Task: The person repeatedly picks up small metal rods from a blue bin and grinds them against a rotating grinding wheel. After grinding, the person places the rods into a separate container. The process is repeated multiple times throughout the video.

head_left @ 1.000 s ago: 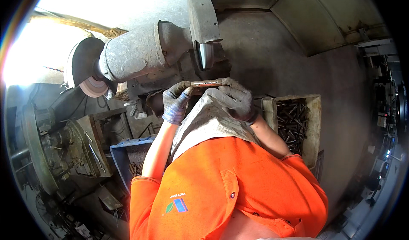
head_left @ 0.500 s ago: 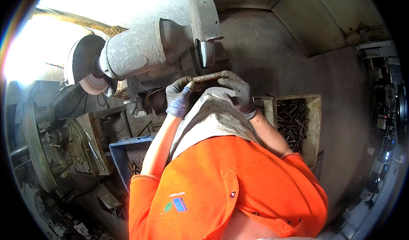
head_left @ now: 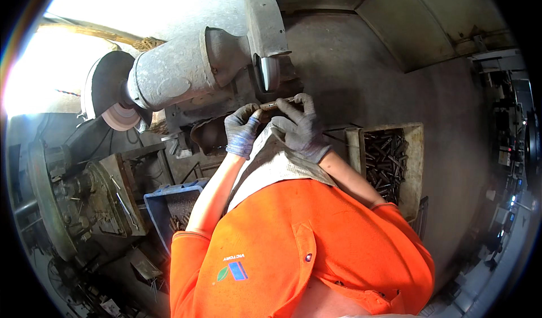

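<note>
Near the top middle of the frame, I see a thin metal piece [head_left: 269,106]. The left hand [head_left: 241,130] pinches one end, finger and thumb almost together. The right hand [head_left: 304,129] holds the other end, fingers bent. A grinding wheel [head_left: 270,74] sits just above.

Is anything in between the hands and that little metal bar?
Only the gloves. Inside them, the left hand pinches the metal bar and the right hand touches it; nothing else visible is between.
</note>
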`<state>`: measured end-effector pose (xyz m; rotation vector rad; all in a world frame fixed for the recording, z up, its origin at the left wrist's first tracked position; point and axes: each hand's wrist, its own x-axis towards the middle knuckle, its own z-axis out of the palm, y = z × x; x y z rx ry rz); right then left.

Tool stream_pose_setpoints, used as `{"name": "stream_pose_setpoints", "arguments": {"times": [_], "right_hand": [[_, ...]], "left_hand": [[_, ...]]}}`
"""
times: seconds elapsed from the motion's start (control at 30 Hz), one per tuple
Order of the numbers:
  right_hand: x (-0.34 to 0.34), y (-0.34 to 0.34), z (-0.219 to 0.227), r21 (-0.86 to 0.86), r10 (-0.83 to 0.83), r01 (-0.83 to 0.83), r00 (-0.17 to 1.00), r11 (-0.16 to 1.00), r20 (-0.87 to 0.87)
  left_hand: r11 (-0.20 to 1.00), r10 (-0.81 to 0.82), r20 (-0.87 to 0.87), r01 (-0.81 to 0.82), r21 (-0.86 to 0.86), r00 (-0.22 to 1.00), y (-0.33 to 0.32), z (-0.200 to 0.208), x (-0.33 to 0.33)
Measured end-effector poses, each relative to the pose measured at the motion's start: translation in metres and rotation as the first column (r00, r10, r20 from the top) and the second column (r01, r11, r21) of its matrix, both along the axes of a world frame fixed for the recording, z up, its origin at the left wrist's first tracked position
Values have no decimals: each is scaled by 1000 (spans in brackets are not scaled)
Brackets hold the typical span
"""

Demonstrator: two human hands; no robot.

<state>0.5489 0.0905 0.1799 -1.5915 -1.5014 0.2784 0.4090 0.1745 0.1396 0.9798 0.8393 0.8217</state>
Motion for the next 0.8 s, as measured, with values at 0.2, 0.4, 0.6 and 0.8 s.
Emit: {"name": "stream_pose_setpoints", "arguments": {"times": [0.2,0.4,0.6,0.8], "right_hand": [[4,7,-49,-76,73,-140,819,987,-569],[13,4,-33,28,37,-32,980,999,-193],[15,5,-37,166,95,-76,989,983,-112],[15,-2,-23,193,72,-31,975,981,-208]], "left_hand": [[990,18,-123,-1,141,992,-2,-1,1],[953,-26,-183,79,291,983,-5,3,0],[997,-81,-66,82,7,995,1,3,-3],[978,-99,-93,80,-192,991,10,6,-3]]}}
